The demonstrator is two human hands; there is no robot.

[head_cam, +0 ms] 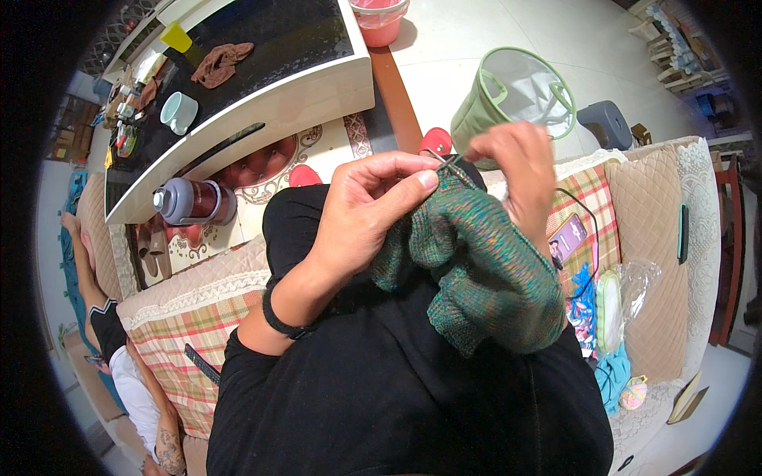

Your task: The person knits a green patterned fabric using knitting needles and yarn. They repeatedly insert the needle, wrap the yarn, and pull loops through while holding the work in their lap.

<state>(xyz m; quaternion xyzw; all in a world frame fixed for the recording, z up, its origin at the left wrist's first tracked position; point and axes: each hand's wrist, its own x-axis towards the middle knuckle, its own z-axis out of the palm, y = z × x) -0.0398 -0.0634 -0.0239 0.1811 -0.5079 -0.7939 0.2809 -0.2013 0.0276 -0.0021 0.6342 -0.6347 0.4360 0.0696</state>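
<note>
A green, multicoloured knitted piece (500, 279) hangs over my lap in loose folds. Thin metal knitting needles (445, 162) cross at its top edge, with stitches on them. My left hand (363, 208) grips the knitting and a needle between thumb and forefinger, right beside the crossing. Just right of the needle tips is my right hand (518, 169), blurred, its thumb and fingers pinched together on what looks like the dark green working yarn. The strand itself is hard to make out. The right wrist is partly behind the fabric.
On my right, the sofa (646, 238) holds a phone (568, 235), a cable, a green-and-white case (608, 315) and yarn (634, 392). Ahead stand a green laundry basket (476, 113) and a black-topped table (286, 41) with mugs. A large flask (193, 202) sits below it. Another person (134, 381) lies at left.
</note>
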